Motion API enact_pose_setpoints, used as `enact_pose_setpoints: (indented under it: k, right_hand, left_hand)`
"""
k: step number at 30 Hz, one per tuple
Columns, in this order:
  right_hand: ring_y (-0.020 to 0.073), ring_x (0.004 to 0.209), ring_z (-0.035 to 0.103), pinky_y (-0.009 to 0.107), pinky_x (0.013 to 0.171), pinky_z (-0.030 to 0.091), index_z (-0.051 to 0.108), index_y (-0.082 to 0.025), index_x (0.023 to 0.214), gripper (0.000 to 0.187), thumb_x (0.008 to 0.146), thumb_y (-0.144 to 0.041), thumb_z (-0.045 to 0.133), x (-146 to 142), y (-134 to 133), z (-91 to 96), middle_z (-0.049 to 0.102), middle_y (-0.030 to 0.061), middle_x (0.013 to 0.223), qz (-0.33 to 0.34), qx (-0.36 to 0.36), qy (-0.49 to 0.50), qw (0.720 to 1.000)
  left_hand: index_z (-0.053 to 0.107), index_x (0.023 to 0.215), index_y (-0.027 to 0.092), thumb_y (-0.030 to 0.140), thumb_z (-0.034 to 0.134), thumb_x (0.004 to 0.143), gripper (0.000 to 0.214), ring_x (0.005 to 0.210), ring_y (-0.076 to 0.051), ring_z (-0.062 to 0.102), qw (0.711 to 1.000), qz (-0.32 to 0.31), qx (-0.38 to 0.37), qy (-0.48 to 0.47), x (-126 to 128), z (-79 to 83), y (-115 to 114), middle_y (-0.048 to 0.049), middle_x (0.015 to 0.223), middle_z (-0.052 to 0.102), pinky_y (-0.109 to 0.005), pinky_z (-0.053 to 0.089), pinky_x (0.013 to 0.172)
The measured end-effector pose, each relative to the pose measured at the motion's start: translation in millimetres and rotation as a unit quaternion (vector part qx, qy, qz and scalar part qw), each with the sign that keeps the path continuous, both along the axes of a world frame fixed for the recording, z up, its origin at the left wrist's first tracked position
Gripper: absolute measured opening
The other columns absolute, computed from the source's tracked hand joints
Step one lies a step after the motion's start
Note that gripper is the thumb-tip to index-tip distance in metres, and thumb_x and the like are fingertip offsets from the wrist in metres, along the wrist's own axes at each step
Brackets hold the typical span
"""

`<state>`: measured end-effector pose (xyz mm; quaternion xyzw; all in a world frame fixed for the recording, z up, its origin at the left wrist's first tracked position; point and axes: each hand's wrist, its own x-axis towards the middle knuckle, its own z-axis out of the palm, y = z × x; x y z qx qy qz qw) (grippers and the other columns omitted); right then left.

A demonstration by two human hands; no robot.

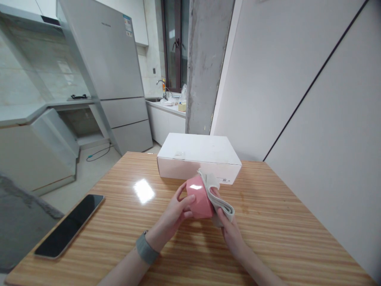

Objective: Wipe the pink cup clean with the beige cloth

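Observation:
A glossy pink bowl (pixel 200 200) is tipped on its side above the table, its outside turned toward my left. My left hand (pixel 178 208) grips its outer wall, thumb on the near side and fingers behind. A folded light-grey cloth (pixel 222 204) lies against the bowl's right side, over its opening. My right hand (pixel 228 222) holds the cloth between thumb and fingers, with part of the fingers hidden in the folds. The inside of the bowl cannot be seen.
A white cardboard box (pixel 199 149) stands on the wood-grain table (pixel 268 222) just behind the bowl. At the left edge lies a black-screened phone (pixel 71 226). Beyond the table are a grey fridge (pixel 110 59) and a concrete pillar (pixel 205 67); a white wall borders the right.

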<state>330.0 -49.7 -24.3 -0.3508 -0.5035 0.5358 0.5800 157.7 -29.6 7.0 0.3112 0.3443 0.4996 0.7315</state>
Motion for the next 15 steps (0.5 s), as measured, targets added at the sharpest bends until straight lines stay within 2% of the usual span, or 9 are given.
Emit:
enact_pose_setpoints:
  k: [3, 6, 10, 15]
  right_hand:
    - [0.0249, 0.142, 0.036, 0.043, 0.121, 0.019, 0.064, -0.034, 0.126, 0.041, 0.088, -0.051, 0.058, 2.7, -5.1, 0.9, 0.046, 0.0007, 0.151, 0.028, 0.030, -0.056, 0.998]
    - [0.0246, 0.141, 0.039, 0.043, 0.120, 0.021, 0.064, -0.034, 0.125, 0.040, 0.089, -0.051, 0.058, 1.3, -5.1, 3.2, 0.048, 0.0012, 0.149, 0.035, 0.028, -0.053, 0.998]
    - [0.0254, 0.138, 0.042, 0.046, 0.119, 0.023, 0.060, -0.031, 0.130, 0.049, 0.087, -0.052, 0.060, -2.2, 1.4, 4.4, 0.056, 0.0040, 0.143, 0.011, -0.008, 0.019, 1.000]
    - [0.0248, 0.140, 0.040, 0.046, 0.121, 0.017, 0.063, -0.031, 0.126, 0.045, 0.086, -0.051, 0.062, -3.5, 6.6, 1.4, 0.055, 0.0022, 0.143, -0.006, -0.024, 0.063, 0.998]
  left_hand:
    - [0.050, 0.134, 0.026, 0.045, 0.075, 0.076, 0.066, 0.083, -0.020, 0.070, 0.999, -0.027, -0.028, -0.021, -1.8, -3.9, 3.0, -0.0090, 0.112, 0.069, -0.033, 0.058, 0.073]
    - [0.056, 0.128, 0.025, 0.048, 0.073, 0.077, 0.059, 0.087, -0.020, 0.069, 0.998, -0.030, -0.047, -0.027, -2.5, -5.6, 4.2, -0.0090, 0.116, 0.068, -0.034, 0.058, 0.076]
    - [0.058, 0.123, 0.023, 0.039, 0.080, 0.071, 0.059, 0.090, -0.022, 0.068, 0.999, -0.022, -0.009, -0.030, -0.8, 0.1, 0.1, -0.0106, 0.119, 0.065, -0.037, 0.057, 0.076]
    - [0.057, 0.121, 0.019, 0.024, 0.086, 0.062, 0.066, 0.097, -0.024, 0.066, 1.000, -0.024, 0.010, -0.008, 1.2, 3.3, -1.7, -0.0121, 0.115, 0.066, -0.030, 0.053, 0.072]
